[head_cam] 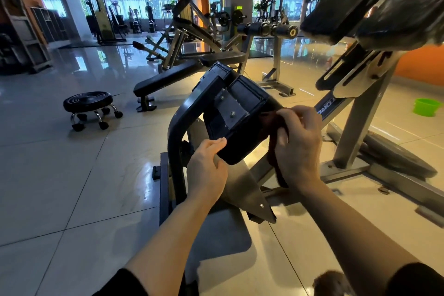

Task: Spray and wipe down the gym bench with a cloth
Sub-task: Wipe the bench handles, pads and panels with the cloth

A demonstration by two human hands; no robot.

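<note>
A small black seat pad (242, 108) of the gym bench is tipped up, showing its underside with a grey bolted metal plate (231, 109). My left hand (207, 168) holds the pad's lower edge, fingers curled onto it. My right hand (298, 144) grips a dark red cloth (272, 142) and presses it against the pad's right side; part of the cloth hangs below the hand. The bench's large backrest pad (360, 0) rises at the upper right. No spray bottle is in view.
The bench's black curved frame (177, 137) and grey steel base (355, 166) stand on a glossy tiled floor. A low black wheeled stool (90, 106) sits to the left, a flat bench (168, 77) behind it, a green bucket (427, 106) at the far right.
</note>
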